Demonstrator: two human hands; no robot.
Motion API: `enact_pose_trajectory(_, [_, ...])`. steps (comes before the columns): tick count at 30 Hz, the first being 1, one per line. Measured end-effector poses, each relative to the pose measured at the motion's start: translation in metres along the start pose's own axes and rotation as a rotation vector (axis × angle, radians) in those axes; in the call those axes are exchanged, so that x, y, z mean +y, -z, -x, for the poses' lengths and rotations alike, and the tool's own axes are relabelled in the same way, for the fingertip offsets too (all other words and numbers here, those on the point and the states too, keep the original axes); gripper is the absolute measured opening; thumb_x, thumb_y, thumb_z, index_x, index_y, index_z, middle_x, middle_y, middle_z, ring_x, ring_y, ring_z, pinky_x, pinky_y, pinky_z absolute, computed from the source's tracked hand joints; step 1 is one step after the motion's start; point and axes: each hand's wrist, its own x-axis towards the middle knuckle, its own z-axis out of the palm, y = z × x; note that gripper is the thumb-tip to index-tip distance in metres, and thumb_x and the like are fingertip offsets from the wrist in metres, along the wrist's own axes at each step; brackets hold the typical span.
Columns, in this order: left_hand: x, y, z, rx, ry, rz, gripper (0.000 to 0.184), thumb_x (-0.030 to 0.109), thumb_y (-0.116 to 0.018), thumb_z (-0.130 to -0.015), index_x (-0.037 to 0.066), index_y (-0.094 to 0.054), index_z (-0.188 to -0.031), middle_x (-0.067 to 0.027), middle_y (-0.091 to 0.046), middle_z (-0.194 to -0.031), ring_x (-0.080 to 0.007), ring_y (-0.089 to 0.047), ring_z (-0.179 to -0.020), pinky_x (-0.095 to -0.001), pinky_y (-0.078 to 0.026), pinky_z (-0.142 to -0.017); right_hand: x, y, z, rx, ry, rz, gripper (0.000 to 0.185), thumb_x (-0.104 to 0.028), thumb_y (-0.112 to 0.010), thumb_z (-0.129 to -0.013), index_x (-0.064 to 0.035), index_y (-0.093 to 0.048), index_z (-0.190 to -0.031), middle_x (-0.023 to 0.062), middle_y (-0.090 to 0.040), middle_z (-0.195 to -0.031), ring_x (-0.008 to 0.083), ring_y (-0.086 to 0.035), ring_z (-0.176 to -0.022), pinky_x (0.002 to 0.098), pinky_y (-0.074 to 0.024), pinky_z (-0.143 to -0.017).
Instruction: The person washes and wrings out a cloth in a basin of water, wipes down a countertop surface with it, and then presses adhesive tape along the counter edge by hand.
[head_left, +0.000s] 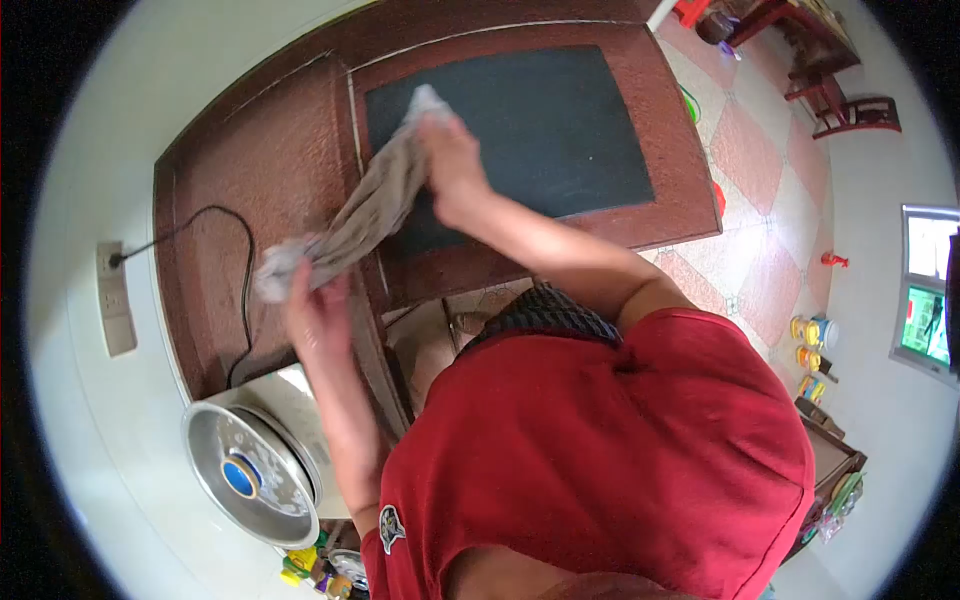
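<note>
A greyish-brown cloth (375,205) is stretched at a slant between my two hands, bunched lengthwise. My left hand (318,305) grips its lower, paler end over the reddish-brown tabletop (270,150). Farther up, my right hand (452,165) holds the other end above the left part of a dark, flat panel (520,130) on the table. Both hands are slightly blurred, and the cloth hides some of the fingers.
A black cord (248,270) runs across the tabletop to a wall socket (112,262). Near my left arm stands a metal basin (205,470) with a blue round thing (240,475) in it. Wooden furniture (825,90) stands on the tiled floor (745,150) at right.
</note>
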Motion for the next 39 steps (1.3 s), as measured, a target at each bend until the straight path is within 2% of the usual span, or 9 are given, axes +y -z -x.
enact_pose_trajectory(3, [-0.084,-0.045,-0.024,-0.11,0.143,-0.196,0.039,0.005,-0.063,-0.089,0.009,-0.051,-0.125,-0.0101,-0.059,-0.122,-0.0266,-0.06,-0.111,-0.0446,-0.054,-0.09,-0.049,0.075,-0.059,0.249,0.088,-0.077,0.026,-0.022,-0.053,-0.099,-0.0061,-0.059,-0.119,0.0032,-0.063,-0.108,0.0148,-0.058,-0.099,0.0317,-0.0468,-0.089])
enact_pose_trajectory(8, [-0.203,-0.109,-0.038,-0.347,0.345,-0.556,0.049,0.009,-0.072,-0.081,0.006,-0.053,-0.127,-0.0109,-0.061,-0.122,-0.0245,-0.063,-0.105,-0.0371,-0.055,-0.081,-0.092,0.188,-0.147,0.154,0.139,0.148,0.022,-0.02,-0.055,-0.096,-0.0036,-0.064,-0.108,-0.0001,-0.065,-0.088,0.0139,-0.061,-0.077,0.0301,-0.0511,-0.073])
enact_pose_trajectory(12, [-0.275,-0.127,-0.076,-0.536,-0.305,-1.426,0.056,0.011,-0.069,-0.082,0.004,-0.047,-0.134,-0.018,-0.052,-0.134,-0.0333,-0.053,-0.12,-0.0438,-0.046,-0.096,-0.074,0.244,-0.185,0.12,0.344,1.16,0.035,-0.031,-0.061,-0.086,-0.0093,-0.065,-0.114,0.0261,-0.065,-0.104,0.044,-0.063,-0.091,0.05,-0.0506,-0.082])
enact_pose_trajectory(14, [-0.301,-0.131,-0.099,-0.576,-0.755,-1.63,0.06,0.012,-0.067,-0.083,0.004,-0.044,-0.137,-0.0204,-0.044,-0.141,-0.0371,-0.044,-0.13,-0.0468,-0.038,-0.106,-0.058,0.248,-0.173,0.006,0.246,1.655,0.044,-0.028,-0.059,-0.086,-0.0097,-0.056,-0.126,0.0184,-0.055,-0.127,0.0406,-0.055,-0.111,0.0497,-0.0459,-0.09])
enact_pose_trajectory(17, [-0.331,-0.14,-0.123,-0.661,-0.738,-1.709,0.061,0.016,-0.063,-0.084,0.007,-0.04,-0.14,-0.0186,-0.033,-0.15,-0.039,-0.031,-0.138,-0.0477,-0.028,-0.112,-0.017,0.263,-0.15,-0.187,0.692,2.016,0.054,-0.022,-0.058,-0.085,-0.0146,-0.048,-0.137,0.0134,-0.048,-0.134,0.0342,-0.045,-0.124,0.0441,-0.0417,-0.097])
enact_pose_trajectory(22, [-0.341,-0.136,-0.122,-0.693,-0.553,-1.804,0.075,0.047,-0.046,-0.093,0.002,-0.023,-0.148,-0.0187,-0.024,-0.155,-0.0377,-0.019,-0.144,-0.0535,-0.015,-0.116,-0.046,0.278,-0.164,-0.343,0.643,2.045,0.053,-0.018,-0.051,-0.088,-0.0133,-0.046,-0.14,0.0041,-0.04,-0.148,0.0312,-0.039,-0.132,0.054,-0.0334,-0.108])
enact_pose_trajectory(29, [-0.34,-0.143,-0.118,-0.733,-0.693,-1.977,0.072,0.053,-0.046,-0.094,0.005,-0.032,-0.147,-0.0247,-0.023,-0.154,-0.0412,-0.02,-0.143,-0.0565,-0.019,-0.113,-0.078,0.296,-0.311,0.008,0.538,1.91,0.046,-0.02,-0.053,-0.091,-0.0131,-0.05,-0.136,0.006,-0.042,-0.146,0.0312,-0.041,-0.131,0.0525,-0.0408,-0.102])
enact_pose_trajectory(33, [-0.338,-0.145,-0.118,-0.743,-0.697,-1.949,0.07,0.049,-0.051,-0.093,0.005,-0.035,-0.145,-0.0252,-0.022,-0.154,-0.0418,-0.021,-0.143,-0.0581,-0.021,-0.112,-0.061,0.311,-0.245,0.105,0.709,1.811,0.043,-0.019,-0.054,-0.089,-0.0082,-0.052,-0.131,0.011,-0.053,-0.135,0.0327,-0.046,-0.127,0.0527,-0.0391,-0.103])
enact_pose_trajectory(39, [-0.334,-0.146,-0.117,-0.784,-0.66,-1.931,0.073,0.048,-0.053,-0.092,0.004,-0.033,-0.147,-0.0266,-0.02,-0.154,-0.0421,-0.018,-0.144,-0.0588,-0.018,-0.113,-0.042,0.317,-0.1,0.06,0.46,1.946,0.045,-0.015,-0.055,-0.091,-0.0047,-0.05,-0.134,0.012,-0.047,-0.142,0.0338,-0.043,-0.131,0.0502,-0.036,-0.107])
